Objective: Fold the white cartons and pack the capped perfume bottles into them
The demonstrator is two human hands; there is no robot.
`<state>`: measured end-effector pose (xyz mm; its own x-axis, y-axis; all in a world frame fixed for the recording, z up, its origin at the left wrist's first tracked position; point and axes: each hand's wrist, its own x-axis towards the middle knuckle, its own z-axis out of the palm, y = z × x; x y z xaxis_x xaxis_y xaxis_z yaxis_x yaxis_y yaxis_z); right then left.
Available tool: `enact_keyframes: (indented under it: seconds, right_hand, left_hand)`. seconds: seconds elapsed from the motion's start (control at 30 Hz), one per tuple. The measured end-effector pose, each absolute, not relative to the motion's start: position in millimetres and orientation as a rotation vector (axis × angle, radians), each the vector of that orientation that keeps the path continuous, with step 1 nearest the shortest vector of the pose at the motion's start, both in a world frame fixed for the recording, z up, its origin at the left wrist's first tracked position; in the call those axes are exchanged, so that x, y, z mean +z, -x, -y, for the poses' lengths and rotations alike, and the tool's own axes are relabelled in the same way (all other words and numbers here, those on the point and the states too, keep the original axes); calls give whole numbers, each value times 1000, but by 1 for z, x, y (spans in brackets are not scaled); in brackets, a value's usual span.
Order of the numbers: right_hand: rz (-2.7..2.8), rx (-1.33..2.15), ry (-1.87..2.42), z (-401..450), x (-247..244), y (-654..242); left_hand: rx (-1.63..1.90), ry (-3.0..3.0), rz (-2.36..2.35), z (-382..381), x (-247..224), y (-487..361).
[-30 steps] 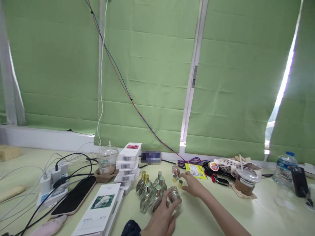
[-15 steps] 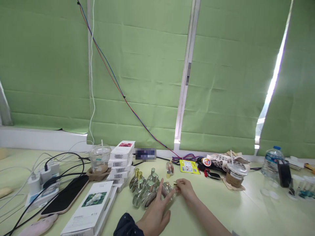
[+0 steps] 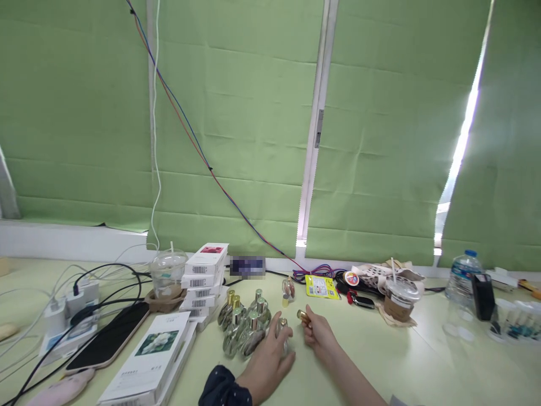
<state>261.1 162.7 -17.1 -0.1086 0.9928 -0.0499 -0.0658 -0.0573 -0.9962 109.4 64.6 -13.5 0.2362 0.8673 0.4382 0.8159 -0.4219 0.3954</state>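
Observation:
My left hand [image 3: 265,361] is curled around a small glass perfume bottle [image 3: 284,338], its thumb on the near right side and its fingers on the far left. The bottle stands upright on the table, partly hidden by the fingers. Just to its right, my right hand [image 3: 318,331] pinches a gold bottle cap [image 3: 302,315], held apart from the bottle. Left of my left hand, several perfume bottles [image 3: 231,340] with gold and silvery caps stand close together. Behind the hands there is another small bottle [image 3: 289,288] with a gold cap [image 3: 285,303] in front of it.
A stack of white boxes [image 3: 202,281] and a flat white box [image 3: 147,355] lie to the left, beside a phone [image 3: 110,337] and cables. A yellow packet [image 3: 321,286], a coffee cup [image 3: 399,301] and a water bottle [image 3: 464,279] stand towards the right.
My left hand's spread fingers have drawn in around the bottle. My right hand has pulled the gold cap slightly away, and the cap now shows more fully.

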Motion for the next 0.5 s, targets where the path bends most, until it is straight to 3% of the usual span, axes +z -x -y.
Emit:
enact_keyframes:
  seconds: [0.27,0.5]
  right_hand:
    - [1625,795,1319,-158,-18,-267]
    - [1665,834,1342,-156,-14,-266]
  left_hand:
    - [1052,-2456,-1406,-64,-7,-106]
    - [1138,-2361,-1363,-63,-9,-104]
